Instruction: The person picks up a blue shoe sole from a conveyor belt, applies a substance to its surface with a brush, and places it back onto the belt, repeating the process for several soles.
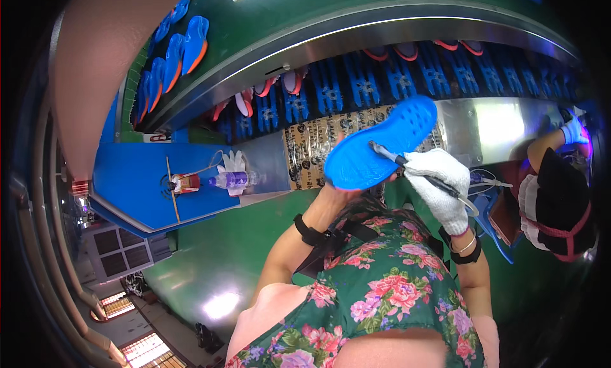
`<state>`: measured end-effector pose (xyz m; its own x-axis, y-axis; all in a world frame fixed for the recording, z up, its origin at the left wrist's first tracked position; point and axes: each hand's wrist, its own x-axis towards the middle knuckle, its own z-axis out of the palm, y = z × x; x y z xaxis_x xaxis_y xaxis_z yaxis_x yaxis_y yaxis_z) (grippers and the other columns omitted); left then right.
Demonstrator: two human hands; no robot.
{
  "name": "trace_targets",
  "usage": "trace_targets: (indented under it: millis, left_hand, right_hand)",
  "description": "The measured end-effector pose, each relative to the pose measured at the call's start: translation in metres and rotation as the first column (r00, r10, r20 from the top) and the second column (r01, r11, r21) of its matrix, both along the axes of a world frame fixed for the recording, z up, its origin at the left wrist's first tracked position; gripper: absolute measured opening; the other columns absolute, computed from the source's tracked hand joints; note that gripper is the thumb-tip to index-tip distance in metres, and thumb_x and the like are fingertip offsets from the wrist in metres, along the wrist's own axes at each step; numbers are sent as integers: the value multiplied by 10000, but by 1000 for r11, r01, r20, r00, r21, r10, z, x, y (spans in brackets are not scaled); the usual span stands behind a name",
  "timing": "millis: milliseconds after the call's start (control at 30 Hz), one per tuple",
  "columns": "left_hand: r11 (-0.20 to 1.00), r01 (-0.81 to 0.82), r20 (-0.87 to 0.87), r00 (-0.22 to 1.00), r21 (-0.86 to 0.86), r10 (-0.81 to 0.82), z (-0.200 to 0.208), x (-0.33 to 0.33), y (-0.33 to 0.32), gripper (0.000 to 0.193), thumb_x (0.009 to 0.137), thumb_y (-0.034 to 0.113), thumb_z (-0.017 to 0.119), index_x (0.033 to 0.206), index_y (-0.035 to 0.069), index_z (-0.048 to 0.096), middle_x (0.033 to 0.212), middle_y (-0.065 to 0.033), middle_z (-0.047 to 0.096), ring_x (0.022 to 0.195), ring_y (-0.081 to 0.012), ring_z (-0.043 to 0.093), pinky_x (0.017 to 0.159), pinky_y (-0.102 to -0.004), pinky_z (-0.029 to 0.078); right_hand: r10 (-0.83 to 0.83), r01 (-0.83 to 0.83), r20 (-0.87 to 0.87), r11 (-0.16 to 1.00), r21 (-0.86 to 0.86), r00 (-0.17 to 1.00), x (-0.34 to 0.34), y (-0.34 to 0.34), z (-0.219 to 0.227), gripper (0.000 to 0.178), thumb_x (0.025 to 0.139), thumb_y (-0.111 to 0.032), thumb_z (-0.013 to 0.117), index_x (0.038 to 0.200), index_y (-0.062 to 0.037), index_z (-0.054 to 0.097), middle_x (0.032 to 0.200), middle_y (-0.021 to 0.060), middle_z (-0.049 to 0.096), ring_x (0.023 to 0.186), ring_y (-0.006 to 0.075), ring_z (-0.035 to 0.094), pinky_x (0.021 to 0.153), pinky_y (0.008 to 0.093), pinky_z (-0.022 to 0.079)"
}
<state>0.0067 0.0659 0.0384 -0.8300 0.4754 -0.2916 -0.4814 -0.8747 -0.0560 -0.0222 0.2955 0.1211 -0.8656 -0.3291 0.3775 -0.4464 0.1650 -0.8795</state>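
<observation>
My left hand (342, 193) is bare and closed around the heel end of a blue shoe sole (372, 148). The sole is tilted, its ridged inner face turned up and its toe end, dotted with small holes, pointing away to the right. My right hand (440, 180), in a white knit glove, grips a brush (396, 158) with a dark handle and a thin clear tube trailing from its back end. The brush tip meets the middle of the sole, as far as I can tell. Most left fingers are hidden beneath the sole.
Ahead, a rack (328, 88) holds blue soles and pink-edged shoes. Blue-and-orange soles (194, 44) lie on a green belt. Taped cardboard (309, 155) covers part of the steel ledge. Leftward, a blue table (137, 170) bears a bottle (237, 179). A co-worker (560, 196) sits right.
</observation>
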Motion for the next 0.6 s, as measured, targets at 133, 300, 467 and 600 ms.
trace_targets:
  millis: [133,300,467,600]
  left_hand:
    - [994,-39,-64,997,105,46,2,3,9,884,952,678,498,1563,54,363,1518,-266,460,1317,-446,542,1074,-653,466]
    - [986,-147,-310,944,-84,114,5,5,28,1016,833,687,665,1563,48,364,1511,-254,478,1326,-391,551,1118,-525,465]
    - [955,-226,-151,968,-192,198,7,5,33,902,895,744,583,1531,123,434,1440,-146,570,1300,-337,580,1092,-526,489]
    - [941,-201,-144,976,-273,167,2,13,30,818,945,732,510,1522,154,447,1405,-121,601,1253,-334,620,1072,-542,505]
  right_hand:
    - [-44,38,-89,997,-70,995,4,-4,3,176,790,-13,798,963,-41,783,949,123,775,818,239,729,750,338,573]
    - [-37,27,-144,997,-72,989,0,-7,17,197,765,-38,823,959,-33,786,935,117,779,799,243,736,723,343,573]
    - [-61,37,-272,995,-93,960,-12,-17,32,191,753,-18,816,943,-27,792,975,136,781,847,261,741,772,351,575]
    - [-56,53,-400,998,-18,915,-23,-23,43,234,780,0,783,1010,-39,800,1031,139,775,908,273,731,809,372,577]
